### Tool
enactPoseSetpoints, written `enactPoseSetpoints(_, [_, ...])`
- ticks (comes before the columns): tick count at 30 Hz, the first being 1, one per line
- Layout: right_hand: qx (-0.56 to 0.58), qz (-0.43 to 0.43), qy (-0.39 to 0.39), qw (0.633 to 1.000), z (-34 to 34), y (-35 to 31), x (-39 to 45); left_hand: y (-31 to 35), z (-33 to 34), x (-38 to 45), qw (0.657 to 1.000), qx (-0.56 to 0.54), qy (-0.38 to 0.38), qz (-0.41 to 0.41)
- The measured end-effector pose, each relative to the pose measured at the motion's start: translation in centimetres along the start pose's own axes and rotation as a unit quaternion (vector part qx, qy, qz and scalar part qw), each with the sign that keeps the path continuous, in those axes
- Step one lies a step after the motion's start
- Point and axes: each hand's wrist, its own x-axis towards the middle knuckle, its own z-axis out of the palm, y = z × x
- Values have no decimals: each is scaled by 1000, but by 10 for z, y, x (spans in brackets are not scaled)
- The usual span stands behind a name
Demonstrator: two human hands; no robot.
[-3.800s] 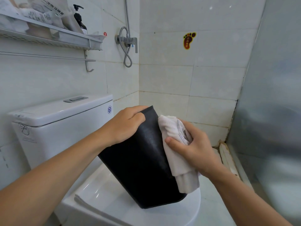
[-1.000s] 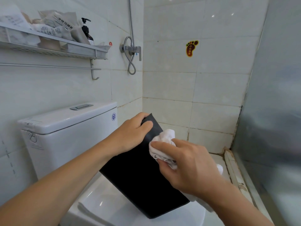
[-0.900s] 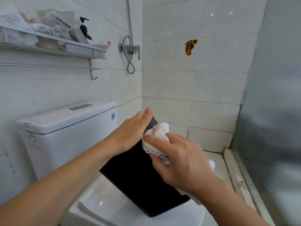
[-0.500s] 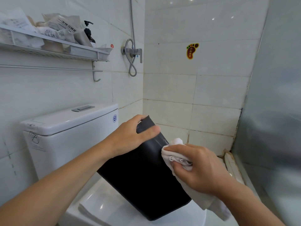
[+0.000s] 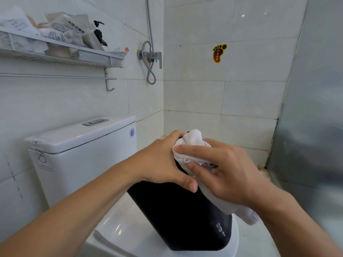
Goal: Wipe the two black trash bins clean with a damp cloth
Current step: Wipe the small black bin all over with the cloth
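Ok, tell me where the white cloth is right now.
In the head view, the crumpled white cloth is right of centre, gripped by the right hand against the black plastic bin's upper end, beside the left hand.

One black trash bin (image 5: 178, 219) is in view, tilted on the closed lid of the one toilet (image 5: 118, 230) at the near centre. One white cloth (image 5: 193, 145) is bunched at the bin's top. Two hands show: the left hand (image 5: 163, 162) and the right hand (image 5: 228, 171), both at the bin's upper end. One cistern (image 5: 79, 156) stands at the left, with one flush plate (image 5: 95, 122) on top. One wall shelf (image 5: 61, 54) hangs at the far left, holding one dark pump bottle (image 5: 101, 38) and several paper packets (image 5: 66, 28), too jumbled to count. One rail (image 5: 55, 76) runs under it. One shower valve (image 5: 151, 55), one hose (image 5: 151, 71) and one foot-shaped sticker (image 5: 219, 52) sit on the far walls.
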Motion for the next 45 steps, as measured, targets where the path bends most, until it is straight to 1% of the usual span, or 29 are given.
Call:
enactPoseSetpoints(3, [-6, -11, -6, 1000, -5, 2, -5, 2, 3, 1, 1000, -3, -4, 15])
enactPoseSetpoints(5, [-8, -4, -8, 1000, -6, 5, -7, 4, 5, 3, 1000, 1, -1, 28])
enactPoseSetpoints(9, [7, 53, 22, 998, 5, 21, -7, 2, 4, 8, 999, 7, 14, 48])
enactPoseSetpoints(13, [20, 112, 38, 993, 23, 42, -13, -10, -1, 6, 999, 2, 38, 35])
enactPoseSetpoints(16, [39, 132, 46, 989, 32, 45, -18, -17, -1, 6, 998, -1, 55, 40])
enactPoseSetpoints(19, [30, 123, 21, 992, 33, 41, -24, -24, -6, 4, 997, -4, 64, 41])
enactPoseSetpoints(23, [-6, 121, -62, 991, 34, 39, -42, -44, -24, -3, 997, -34, 66, 17])
enactPoseSetpoints(25, [-10, 120, -67, 990, 36, 36, -48, -50, -33, -6, 998, -37, 55, 3])
enactPoseSetpoints(29, [-29, 113, -51, 992, 38, 30, -50, -44, -41, -3, 999, -22, 42, -7])
enactPoseSetpoints(33, [-38, 115, -33, 992, 38, 29, -56, -37, -33, 2, 998, -13, 62, -25])
enactPoseSetpoints(35, [-36, 113, -24, 993, 38, 30, -56, -38, -27, 4, 996, -10, 86, -10])
enactPoseSetpoints(37, [-29, 115, -2, 993, 40, 31, -54, -38, -27, 3, 996, -18, 91, 9])
enactPoseSetpoints(41, [-10, 117, 81, 990, 42, 24, -39, -34, -33, 4, 999, -9, 27, 29])
enactPoseSetpoints(43, [-12, 108, 99, 989, 41, 18, -29, -29, -33, 5, 999, 6, 4, 34])
enactPoseSetpoints(45, [-24, 95, 113, 989, 38, 13, -19, -24, -29, 6, 999, 11, -3, 47])
